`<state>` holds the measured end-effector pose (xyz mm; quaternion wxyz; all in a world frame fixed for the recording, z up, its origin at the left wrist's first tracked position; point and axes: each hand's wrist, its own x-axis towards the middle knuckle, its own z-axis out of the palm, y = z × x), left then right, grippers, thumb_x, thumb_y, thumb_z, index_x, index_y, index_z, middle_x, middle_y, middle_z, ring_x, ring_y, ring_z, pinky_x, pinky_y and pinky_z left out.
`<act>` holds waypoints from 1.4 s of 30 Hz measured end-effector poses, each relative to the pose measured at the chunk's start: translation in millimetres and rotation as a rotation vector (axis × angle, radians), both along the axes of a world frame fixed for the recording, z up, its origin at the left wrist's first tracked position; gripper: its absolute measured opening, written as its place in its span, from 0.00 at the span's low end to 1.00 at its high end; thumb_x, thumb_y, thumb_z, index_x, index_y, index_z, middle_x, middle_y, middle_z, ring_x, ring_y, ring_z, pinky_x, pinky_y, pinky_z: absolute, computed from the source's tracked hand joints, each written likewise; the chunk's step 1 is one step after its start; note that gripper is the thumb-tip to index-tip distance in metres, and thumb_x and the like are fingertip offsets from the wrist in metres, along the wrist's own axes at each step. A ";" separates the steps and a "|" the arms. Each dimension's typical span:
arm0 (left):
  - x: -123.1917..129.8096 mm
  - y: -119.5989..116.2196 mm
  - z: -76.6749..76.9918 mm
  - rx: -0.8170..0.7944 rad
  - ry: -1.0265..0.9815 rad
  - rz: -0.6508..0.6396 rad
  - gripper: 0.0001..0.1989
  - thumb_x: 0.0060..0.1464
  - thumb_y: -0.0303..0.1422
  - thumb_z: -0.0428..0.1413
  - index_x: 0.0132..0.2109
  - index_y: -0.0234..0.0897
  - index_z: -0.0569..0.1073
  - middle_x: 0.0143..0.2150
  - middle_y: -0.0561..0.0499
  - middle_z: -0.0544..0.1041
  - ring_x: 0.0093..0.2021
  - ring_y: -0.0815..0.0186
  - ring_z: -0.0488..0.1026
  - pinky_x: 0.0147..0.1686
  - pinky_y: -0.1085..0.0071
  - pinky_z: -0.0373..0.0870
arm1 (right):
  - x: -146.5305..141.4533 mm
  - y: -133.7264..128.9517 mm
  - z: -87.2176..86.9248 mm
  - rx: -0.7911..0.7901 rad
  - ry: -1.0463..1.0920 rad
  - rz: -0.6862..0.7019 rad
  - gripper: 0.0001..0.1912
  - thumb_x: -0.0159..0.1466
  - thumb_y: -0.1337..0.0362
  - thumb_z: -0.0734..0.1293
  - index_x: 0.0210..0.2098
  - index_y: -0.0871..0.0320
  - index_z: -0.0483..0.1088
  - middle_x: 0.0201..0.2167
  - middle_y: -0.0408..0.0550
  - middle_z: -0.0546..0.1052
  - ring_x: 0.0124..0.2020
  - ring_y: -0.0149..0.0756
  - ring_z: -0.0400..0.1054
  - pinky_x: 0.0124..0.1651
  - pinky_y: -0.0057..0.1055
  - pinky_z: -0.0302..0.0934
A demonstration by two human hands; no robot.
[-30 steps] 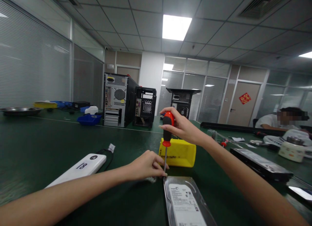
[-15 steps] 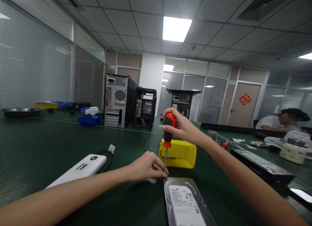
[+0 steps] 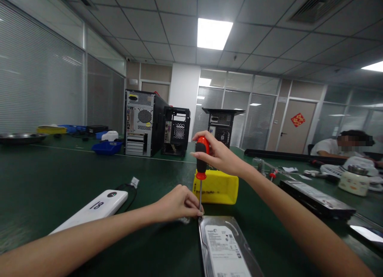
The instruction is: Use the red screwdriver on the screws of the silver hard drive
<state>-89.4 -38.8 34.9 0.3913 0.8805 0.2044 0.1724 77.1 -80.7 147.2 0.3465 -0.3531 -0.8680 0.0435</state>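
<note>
hands along screwdriver, lower grip unclear

Office room set up as a PC hardware bench, by the look of it. Office side: tiled drop ceiling, flat light panel, ceiling vent, glass partitions, slatted blinds, plain door with a red diamond-shaped sign. Bench side: big green-topped table, three computer cases with backs showing, hard drive and screwdriver up front, yellow bin and blue bin further back.
</note>
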 end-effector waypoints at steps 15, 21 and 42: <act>0.5 -7.7 8.3 -0.046 -0.001 0.029 0.13 0.50 0.35 0.59 0.38 0.29 0.79 0.33 0.45 0.80 0.33 0.62 0.77 0.32 0.74 0.71 | 0.4 1.6 -0.6 0.013 0.001 -0.008 0.19 0.62 0.55 0.62 0.48 0.55 0.56 0.30 0.41 0.60 0.26 0.28 0.57 0.31 0.28 0.56; 0.3 -6.8 7.2 -0.025 -0.019 0.022 0.11 0.50 0.33 0.58 0.38 0.29 0.79 0.32 0.46 0.80 0.32 0.64 0.77 0.32 0.75 0.70 | 1.2 1.4 -0.8 -0.015 0.009 -0.015 0.20 0.62 0.53 0.62 0.48 0.55 0.55 0.33 0.42 0.60 0.26 0.27 0.59 0.31 0.27 0.57; 0.7 -2.6 2.7 -0.027 -0.034 0.004 0.11 0.50 0.31 0.58 0.38 0.28 0.79 0.33 0.44 0.80 0.34 0.61 0.77 0.34 0.74 0.72 | 2.2 2.0 0.3 -0.002 0.008 -0.036 0.19 0.61 0.54 0.63 0.46 0.54 0.55 0.33 0.41 0.61 0.26 0.27 0.59 0.30 0.26 0.58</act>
